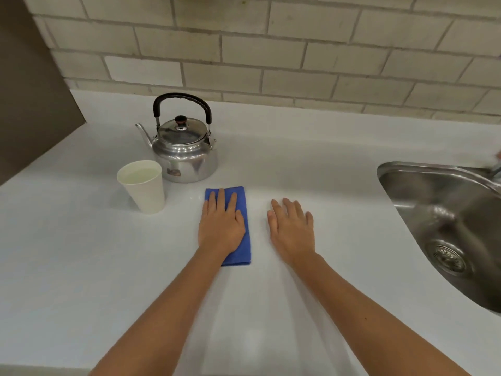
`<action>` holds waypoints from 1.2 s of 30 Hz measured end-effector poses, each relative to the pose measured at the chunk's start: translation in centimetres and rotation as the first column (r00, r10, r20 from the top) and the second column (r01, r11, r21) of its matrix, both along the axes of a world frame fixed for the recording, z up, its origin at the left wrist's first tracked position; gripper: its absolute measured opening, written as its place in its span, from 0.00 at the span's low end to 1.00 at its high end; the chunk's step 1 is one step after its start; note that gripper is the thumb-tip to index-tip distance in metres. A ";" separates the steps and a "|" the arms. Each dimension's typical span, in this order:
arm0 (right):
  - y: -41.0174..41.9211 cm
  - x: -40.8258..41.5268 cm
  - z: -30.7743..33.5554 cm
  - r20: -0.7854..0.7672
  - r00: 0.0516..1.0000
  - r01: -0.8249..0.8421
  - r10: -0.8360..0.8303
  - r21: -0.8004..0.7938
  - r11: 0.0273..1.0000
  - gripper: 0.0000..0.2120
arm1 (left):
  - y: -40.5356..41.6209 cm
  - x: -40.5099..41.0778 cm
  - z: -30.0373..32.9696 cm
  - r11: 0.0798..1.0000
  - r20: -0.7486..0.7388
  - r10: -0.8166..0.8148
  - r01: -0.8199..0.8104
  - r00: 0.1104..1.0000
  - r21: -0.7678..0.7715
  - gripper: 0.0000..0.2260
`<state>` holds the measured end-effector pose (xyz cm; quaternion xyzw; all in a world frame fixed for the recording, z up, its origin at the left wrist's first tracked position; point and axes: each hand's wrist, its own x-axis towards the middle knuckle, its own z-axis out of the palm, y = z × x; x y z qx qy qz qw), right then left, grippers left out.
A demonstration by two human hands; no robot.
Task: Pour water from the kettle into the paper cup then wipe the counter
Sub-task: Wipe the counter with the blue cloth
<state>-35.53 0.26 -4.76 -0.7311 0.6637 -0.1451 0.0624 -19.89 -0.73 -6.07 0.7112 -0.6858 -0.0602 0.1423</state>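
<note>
**Inspector:** Where the white counter (81,253) met the wall, what did you record?

**Assistant:** A wall of pale brick-shaped tiles (271,50) with grey joints ran along the back. A brown panel (29,90) closed off the far left corner. A steel sink (444,229) was set into the counter at the right, its drain (448,259) visible in the basin.

**Inspector:** The surface itself?

**Assistant:** Smooth, glossy, light-coloured. A faint sheen showed just beyond the cloth; I could not tell whether it was water or reflection.

**Inspector:** Location of the items?

**Assistant:** The metal kettle (184,150) stood upright at the back left, lid on, black handle raised, spout pointing left. The paper cup (143,185) stood upright just in front and to the left of it, close but apparently not touching, and held clear liquid near the rim. The folded blue cloth (241,196) lay flat in front of the kettle.

**Inspector:** The hands?

**Assistant:** The left hand (221,226) lay palm down on the cloth, fingers extended and pressed flat, not clenched. The right hand (292,229) rested palm down on the bare counter just beside the cloth, fingers spread, gripping nothing.
</note>
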 end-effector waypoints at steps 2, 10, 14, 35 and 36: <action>0.1 -0.1 0.1 0.017 1.000 -0.004 0.004 0.017 1.000 0.22 | 1.1 1.6 -0.2 0.998 0.008 0.066 -0.066 0.998 0.011 0.24; 0.1 -0.4 1.1 0.117 0.993 0.007 -0.010 0.022 1.000 0.22 | -5.7 -4.4 2.2 0.996 0.048 0.059 -0.063 0.997 0.070 0.24; 0.0 0.2 1.5 0.150 0.987 0.058 -0.064 0.046 0.997 0.23 | -3.8 -4.0 2.0 0.998 0.011 0.026 -0.027 1.000 0.061 0.24; 2.6 6.7 1.3 0.118 0.991 -0.076 0.063 0.109 0.991 0.23 | 6.5 3.5 1.7 0.997 0.020 0.049 -0.050 0.999 0.052 0.25; 2.6 6.3 1.4 0.119 0.991 -0.070 0.057 0.109 0.992 0.23 | 6.5 3.7 1.7 0.998 0.005 0.027 -0.027 1.000 0.056 0.24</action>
